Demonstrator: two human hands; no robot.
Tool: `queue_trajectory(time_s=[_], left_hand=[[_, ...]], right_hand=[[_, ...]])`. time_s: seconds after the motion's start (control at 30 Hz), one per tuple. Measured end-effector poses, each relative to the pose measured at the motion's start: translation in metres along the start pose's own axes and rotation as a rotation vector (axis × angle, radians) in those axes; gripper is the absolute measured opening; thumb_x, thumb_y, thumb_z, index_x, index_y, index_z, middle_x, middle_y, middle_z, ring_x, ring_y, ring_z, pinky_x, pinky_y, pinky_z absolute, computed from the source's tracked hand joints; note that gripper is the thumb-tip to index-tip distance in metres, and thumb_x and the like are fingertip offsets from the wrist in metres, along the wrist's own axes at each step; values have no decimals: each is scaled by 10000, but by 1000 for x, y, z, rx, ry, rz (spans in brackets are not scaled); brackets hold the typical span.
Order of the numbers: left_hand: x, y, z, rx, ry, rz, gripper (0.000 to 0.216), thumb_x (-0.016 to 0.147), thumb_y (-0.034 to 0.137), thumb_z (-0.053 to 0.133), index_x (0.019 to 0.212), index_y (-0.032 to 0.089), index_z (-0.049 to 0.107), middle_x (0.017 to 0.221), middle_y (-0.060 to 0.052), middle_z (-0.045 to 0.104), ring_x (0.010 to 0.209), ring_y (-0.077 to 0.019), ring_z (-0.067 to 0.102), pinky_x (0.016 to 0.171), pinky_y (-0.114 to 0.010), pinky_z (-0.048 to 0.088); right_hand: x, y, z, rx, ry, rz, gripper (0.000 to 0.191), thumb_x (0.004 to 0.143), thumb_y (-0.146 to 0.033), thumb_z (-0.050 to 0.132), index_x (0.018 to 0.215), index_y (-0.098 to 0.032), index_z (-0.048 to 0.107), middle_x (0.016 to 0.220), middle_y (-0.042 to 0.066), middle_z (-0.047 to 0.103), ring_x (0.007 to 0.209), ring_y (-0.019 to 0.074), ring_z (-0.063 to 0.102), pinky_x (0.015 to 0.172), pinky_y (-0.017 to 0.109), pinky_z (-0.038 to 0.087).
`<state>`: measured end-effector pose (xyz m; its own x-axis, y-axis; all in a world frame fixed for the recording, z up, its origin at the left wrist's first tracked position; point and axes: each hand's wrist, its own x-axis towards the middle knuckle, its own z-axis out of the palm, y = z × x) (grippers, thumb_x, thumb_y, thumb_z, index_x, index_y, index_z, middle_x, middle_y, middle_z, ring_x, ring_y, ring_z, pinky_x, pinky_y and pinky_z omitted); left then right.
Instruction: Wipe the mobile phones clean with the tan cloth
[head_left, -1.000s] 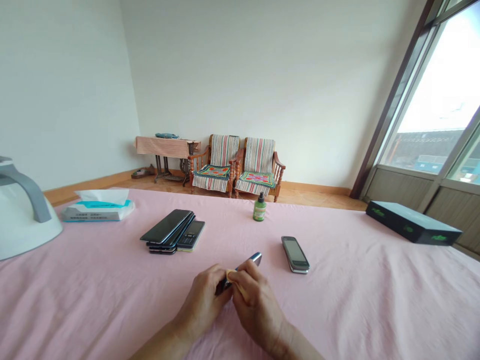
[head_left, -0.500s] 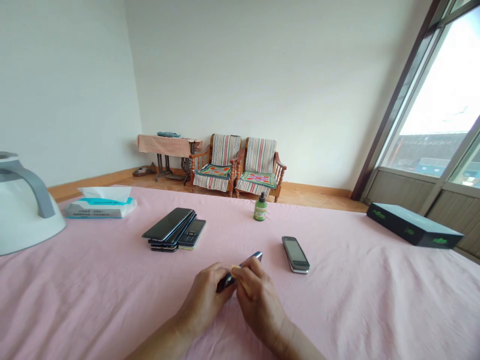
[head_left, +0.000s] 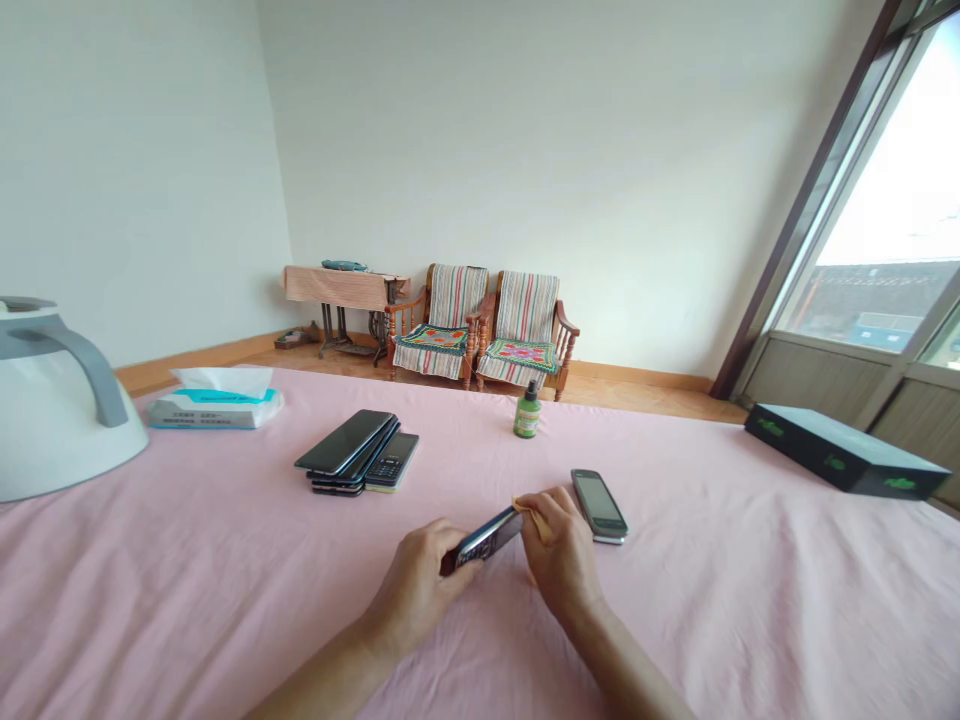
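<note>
My left hand (head_left: 426,570) is closed on the near end of a dark keypad phone (head_left: 489,538), which is tilted on its side above the cloth. At the phone's far end, my right hand (head_left: 559,555) pinches a small yellowish cloth (head_left: 537,522) against it. Just beyond my right hand lies a grey touchscreen phone (head_left: 598,500), resting on another light-edged item. To the left is a stack of dark phones (head_left: 349,443), with a keypad phone (head_left: 392,461) leaning at its right side.
A pink tablecloth (head_left: 225,560) covers the table. A green spray bottle (head_left: 527,413) stands near the far edge. On the left are a white kettle (head_left: 64,420) and a tissue pack (head_left: 214,405); a black box (head_left: 840,455) lies at the right. Two wooden chairs (head_left: 480,335) stand beyond.
My right hand has slid with the cloth along the phone to its far end, to the right, uncovering the keypad. The view has shifted slightly left.
</note>
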<state>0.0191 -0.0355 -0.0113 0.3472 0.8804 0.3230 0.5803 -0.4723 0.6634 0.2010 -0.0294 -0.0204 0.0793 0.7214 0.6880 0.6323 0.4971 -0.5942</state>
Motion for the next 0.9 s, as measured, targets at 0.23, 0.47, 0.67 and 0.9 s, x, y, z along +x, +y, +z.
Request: queue_trajectory(time_s=[0.23,0.47,0.67,0.9], left_hand=[[-3,0,0,28,25,-14,69,691,110,571,694,170,605,686,6,578,658,-171,556,568,-217,358],[-1,6,-4,28,117,14,108,808,186,533,719,172,593,691,4,544,627,-158,535,553,-227,375],[-1,10,-12,-80,421,166,147,883,276,526,929,168,614,859,-49,593,733,-164,565,617,-231,449],[-9,16,-7,-46,377,250,173,873,225,571,1029,199,641,823,-26,605,632,-121,548,590,-204,458]], right_hand=[[-15,-23,9,135,-170,-136,258,840,-58,459,936,-199,652,836,42,574,747,137,590,673,231,495],[-6,-16,7,86,-72,-58,203,838,-111,485,906,-193,658,830,41,595,736,143,604,679,245,499],[5,-2,-8,13,68,50,143,834,-174,513,832,-169,656,784,46,591,723,174,596,666,291,481],[-10,-43,-11,189,154,-188,231,859,-104,488,1019,-209,616,873,59,563,777,158,595,686,280,505]])
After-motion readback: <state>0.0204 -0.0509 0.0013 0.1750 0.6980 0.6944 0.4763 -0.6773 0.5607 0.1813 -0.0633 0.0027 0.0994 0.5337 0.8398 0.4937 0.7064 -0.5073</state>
